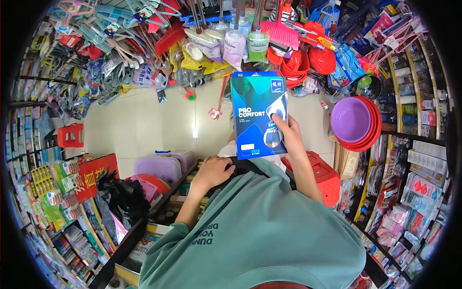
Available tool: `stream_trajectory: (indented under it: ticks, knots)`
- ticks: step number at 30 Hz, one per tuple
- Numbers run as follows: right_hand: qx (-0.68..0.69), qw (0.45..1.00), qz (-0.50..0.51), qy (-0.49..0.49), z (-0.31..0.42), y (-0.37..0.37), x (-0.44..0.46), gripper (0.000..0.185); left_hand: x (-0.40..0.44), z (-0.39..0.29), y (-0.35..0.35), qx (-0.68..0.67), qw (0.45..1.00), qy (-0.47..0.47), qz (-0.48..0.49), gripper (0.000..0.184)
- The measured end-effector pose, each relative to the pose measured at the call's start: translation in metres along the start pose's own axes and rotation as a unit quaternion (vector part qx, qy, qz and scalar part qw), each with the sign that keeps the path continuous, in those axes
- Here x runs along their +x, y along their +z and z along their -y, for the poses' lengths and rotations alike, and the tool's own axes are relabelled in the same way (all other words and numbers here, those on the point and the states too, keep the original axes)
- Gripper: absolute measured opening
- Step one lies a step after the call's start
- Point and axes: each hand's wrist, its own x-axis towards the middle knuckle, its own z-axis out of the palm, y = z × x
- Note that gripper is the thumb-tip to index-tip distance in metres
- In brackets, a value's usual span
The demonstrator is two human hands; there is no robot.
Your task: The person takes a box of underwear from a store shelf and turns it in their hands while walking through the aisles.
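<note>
A flat blue and green box (255, 130) marked "PRO COMFORT" is held upright by its right side in my right hand (288, 135), thumb on its front face. My left hand (211, 172) rests palm down near my lap, on something black, with its fingers bent. What, if anything, lies under those fingers is hidden. The box is in front of my body, just beyond the green shirt (260, 226), and my left hand does not touch it.
Purple and red basins (350, 120) are stacked at the right, above a red stool (318, 178). Brooms, hangers and bagged goods line the far side. Packed shelves stand left and right. A black bag (126, 197) and purple containers (158, 168) are at the left. Tiled floor (163, 115) shows beyond.
</note>
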Motion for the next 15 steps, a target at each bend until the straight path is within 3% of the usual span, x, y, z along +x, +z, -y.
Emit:
stream_trajectory:
  ticks: [5, 8, 11, 15]
  knots:
    - [0.003, 0.999, -0.040, 0.003, -0.015, 0.000, -0.008, 0.039, 0.004, 0.012, 0.003, -0.013, 1.000, -0.009, 0.012, 0.030]
    - [0.011, 0.999, -0.042, 0.012, -0.018, -0.003, -0.011, 0.037, 0.002, 0.013, 0.014, -0.039, 0.997, 0.034, -0.052, 0.031]
    - [0.002, 0.998, -0.056, -0.002, -0.009, -0.002, -0.016, 0.037, 0.005, 0.009, 0.017, 0.023, 0.997, 0.037, -0.071, 0.032]
    - [0.003, 0.998, -0.063, -0.004, -0.008, -0.009, -0.012, 0.038, 0.008, 0.011, 0.015, -0.015, 0.998, 0.026, -0.063, 0.030]
